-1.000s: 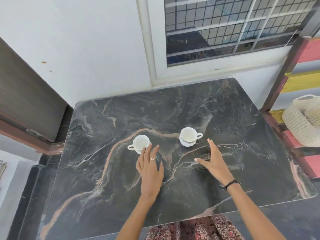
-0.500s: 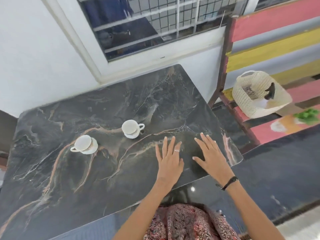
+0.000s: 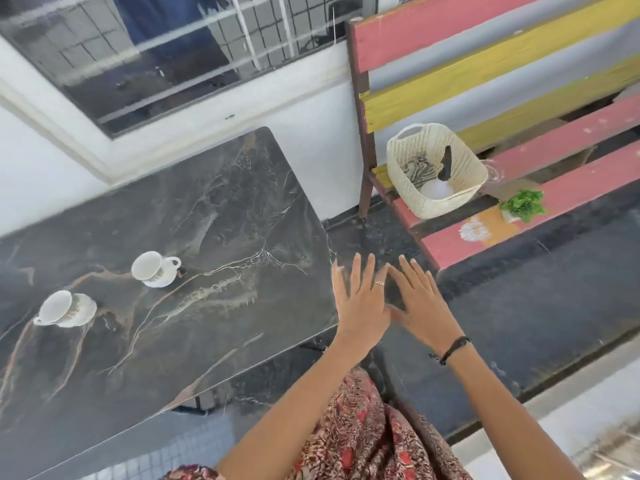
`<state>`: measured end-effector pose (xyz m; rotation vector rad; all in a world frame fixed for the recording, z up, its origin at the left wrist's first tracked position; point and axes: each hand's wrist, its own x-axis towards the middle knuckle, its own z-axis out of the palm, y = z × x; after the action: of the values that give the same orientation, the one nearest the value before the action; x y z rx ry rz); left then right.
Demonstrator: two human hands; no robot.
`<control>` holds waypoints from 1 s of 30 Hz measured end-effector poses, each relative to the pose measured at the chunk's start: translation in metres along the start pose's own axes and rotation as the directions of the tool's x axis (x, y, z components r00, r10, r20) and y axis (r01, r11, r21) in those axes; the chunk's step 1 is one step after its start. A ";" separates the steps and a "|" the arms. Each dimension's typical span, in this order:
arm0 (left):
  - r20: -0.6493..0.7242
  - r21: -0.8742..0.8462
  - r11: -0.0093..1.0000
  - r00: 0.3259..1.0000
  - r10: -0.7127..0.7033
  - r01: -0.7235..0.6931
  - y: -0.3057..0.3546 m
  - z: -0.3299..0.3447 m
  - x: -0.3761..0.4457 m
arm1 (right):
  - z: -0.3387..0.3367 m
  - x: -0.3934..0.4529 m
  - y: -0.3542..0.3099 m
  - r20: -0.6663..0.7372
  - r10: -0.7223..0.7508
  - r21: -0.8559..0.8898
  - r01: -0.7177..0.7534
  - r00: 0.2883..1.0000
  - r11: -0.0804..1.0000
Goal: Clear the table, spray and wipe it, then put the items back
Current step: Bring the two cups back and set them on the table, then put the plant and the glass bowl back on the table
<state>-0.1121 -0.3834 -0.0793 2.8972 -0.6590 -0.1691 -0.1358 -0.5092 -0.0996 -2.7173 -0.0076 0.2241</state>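
Observation:
A dark marble table point(image 3: 214, 216) fills the left half of the head view. Two white cups on saucers stand on it: one point(image 3: 154, 269) near the middle, the other point(image 3: 62, 309) at the left edge of the view. My left hand point(image 3: 360, 303) hovers flat at the table's right edge, fingers spread, holding nothing. My right hand point(image 3: 420, 301) is just beside it, past the edge and over the dark floor, also flat and empty. A cream woven basket point(image 3: 464, 168) on the bench to the right holds a striped cloth point(image 3: 417, 169) and a spray bottle point(image 3: 441, 183) with a black trigger.
A red and yellow slatted bench point(image 3: 540, 206) stands to the right of the table, with a small green plant point(image 3: 523, 205) on its seat. A barred window point(image 3: 162, 46) and white wall lie behind the table. Dark floor separates table and bench.
The view has swung to the right, away from the cups. Both hands have moved right from the cups to the table's right edge and beyond it. The basket's contents have come into view.

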 end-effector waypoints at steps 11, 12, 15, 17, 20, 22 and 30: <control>0.082 -0.089 0.995 0.996 0.042 -0.034 0.080 0.039 0.090 | -0.037 0.033 0.141 0.021 0.209 0.113 -0.210 0.978 0.971; 0.089 -0.100 0.994 0.995 0.041 -0.032 0.088 0.043 0.103 | -0.041 0.042 0.157 0.031 0.226 0.129 -0.228 0.974 0.965; 0.141 -0.152 0.988 0.989 0.041 -0.020 0.109 0.058 0.143 | -0.056 0.066 0.197 0.062 0.278 0.194 -0.285 0.959 0.939; 0.187 -0.195 0.981 0.982 0.038 -0.001 0.125 0.066 0.167 | -0.070 0.082 0.221 0.083 0.301 0.237 -0.312 0.950 0.920; 0.255 -0.305 0.951 0.966 0.035 0.046 0.149 0.082 0.207 | -0.091 0.108 0.261 0.106 0.323 0.308 -0.340 0.940 0.888; 0.313 -0.354 0.933 0.949 0.048 0.070 0.164 0.090 0.229 | -0.106 0.123 0.286 0.099 0.362 0.360 -0.372 0.927 0.855; 0.441 -0.504 0.828 0.897 0.001 0.247 0.230 0.156 0.318 | -0.134 0.224 0.414 0.083 0.483 0.507 -0.455 0.872 0.732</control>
<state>0.0539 -0.7484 -0.2127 2.3378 -0.3789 -0.8788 0.0953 -0.9331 -0.1803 -2.1343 0.6738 0.2524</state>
